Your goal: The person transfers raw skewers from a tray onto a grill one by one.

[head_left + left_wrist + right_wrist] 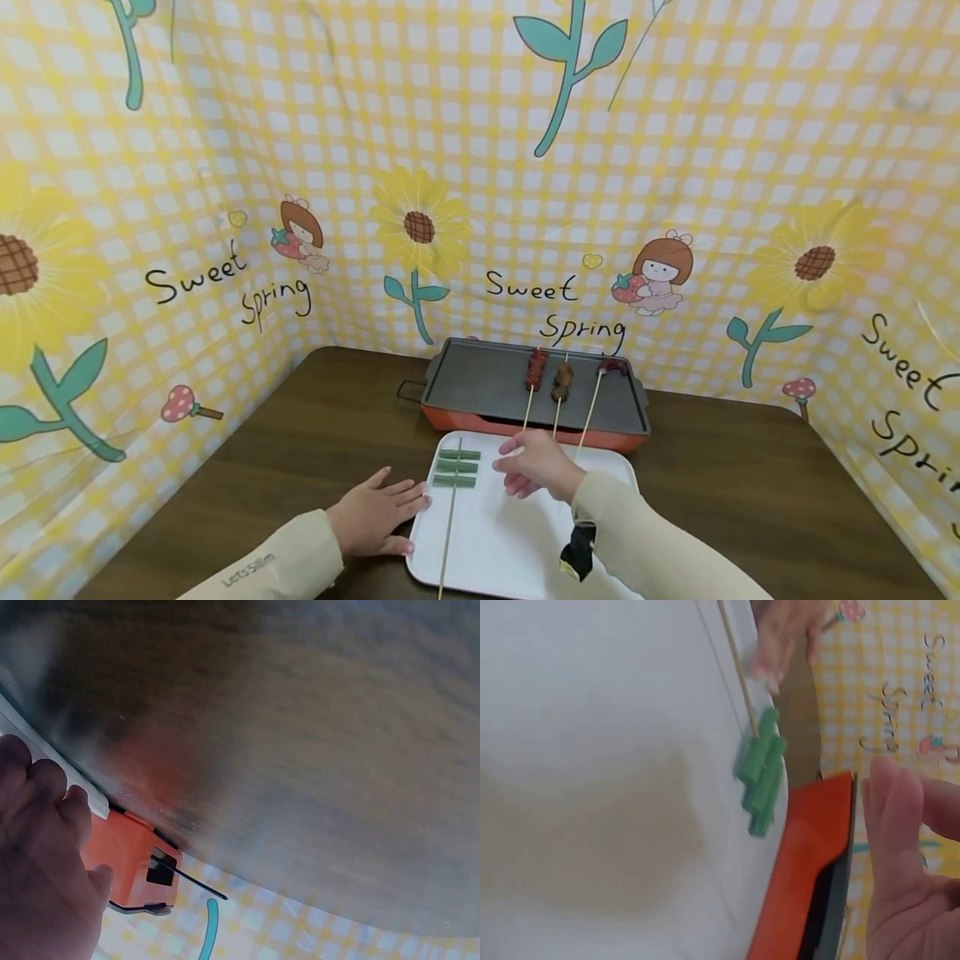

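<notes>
My left hand [375, 512] rests beside a white tray [502, 533], its straight fingers at the left rim. A skewer with several green pieces [465, 467] lies along the tray's left side. Over the tray, my right hand [540, 467] is raised with loosely bent fingers and nothing visible in them. Past it stands an orange electric grill [450, 420] with a dark plate. On that plate lie a red skewer [536, 367], a brown skewer [562, 379] and one with a dark red curled piece [615, 367]. Their sticks point toward me, partly hidden by my right hand.
A brown wooden table [300, 417] carries the tray and grill. A thin wire handle [409, 390] juts from the grill's left end. Yellow checked cloth [480, 250] with sunflowers hangs behind the table and along both sides.
</notes>
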Action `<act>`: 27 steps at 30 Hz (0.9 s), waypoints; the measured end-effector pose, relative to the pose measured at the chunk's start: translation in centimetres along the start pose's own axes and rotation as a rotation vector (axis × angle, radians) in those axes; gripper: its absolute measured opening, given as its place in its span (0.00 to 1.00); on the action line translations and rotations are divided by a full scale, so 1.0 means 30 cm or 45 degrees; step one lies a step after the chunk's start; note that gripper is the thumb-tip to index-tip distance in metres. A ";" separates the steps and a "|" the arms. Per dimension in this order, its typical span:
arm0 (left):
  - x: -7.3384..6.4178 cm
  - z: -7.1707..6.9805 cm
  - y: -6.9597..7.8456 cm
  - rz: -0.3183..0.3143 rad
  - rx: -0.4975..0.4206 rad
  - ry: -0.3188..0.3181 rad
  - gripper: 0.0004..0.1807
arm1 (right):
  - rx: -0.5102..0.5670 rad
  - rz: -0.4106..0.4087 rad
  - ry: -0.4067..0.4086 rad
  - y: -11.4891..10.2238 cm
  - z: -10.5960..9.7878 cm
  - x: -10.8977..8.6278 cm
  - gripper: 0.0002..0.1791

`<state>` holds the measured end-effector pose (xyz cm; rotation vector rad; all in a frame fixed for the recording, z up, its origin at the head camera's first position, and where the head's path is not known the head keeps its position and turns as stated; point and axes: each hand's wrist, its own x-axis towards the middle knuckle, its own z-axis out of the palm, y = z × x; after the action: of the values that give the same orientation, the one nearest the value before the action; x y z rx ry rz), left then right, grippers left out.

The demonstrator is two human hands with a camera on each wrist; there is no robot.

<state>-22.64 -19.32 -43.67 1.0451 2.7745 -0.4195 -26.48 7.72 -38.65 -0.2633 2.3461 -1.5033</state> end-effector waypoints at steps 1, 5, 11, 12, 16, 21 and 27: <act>0.000 0.000 -0.001 0.000 0.003 0.001 0.38 | 0.000 0.001 -0.015 0.005 0.011 -0.009 0.14; -0.002 -0.001 -0.002 -0.002 -0.015 -0.001 0.37 | 0.019 0.022 -0.069 0.029 0.056 -0.043 0.14; 0.001 -0.003 0.003 -0.013 -0.011 -0.018 0.38 | 0.103 -0.007 -0.080 0.051 0.126 -0.095 0.18; 0.001 -0.004 0.002 -0.014 -0.011 -0.019 0.38 | 0.117 -0.016 -0.079 0.052 0.137 -0.104 0.20; -0.006 -0.005 0.001 -0.011 -0.013 -0.006 0.38 | 0.160 -0.013 -0.101 0.066 0.186 -0.137 0.24; -0.005 -0.009 0.002 -0.010 -0.030 0.000 0.38 | 0.158 0.053 -0.158 0.089 0.235 -0.175 0.22; -0.003 -0.016 0.008 -0.032 -0.054 -0.034 0.38 | 0.008 -0.010 -0.182 0.129 0.263 -0.183 0.23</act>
<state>-22.44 -19.05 -43.24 0.9887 2.7635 -0.3734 -18.29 4.54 -44.17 -0.3657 2.2307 -1.4454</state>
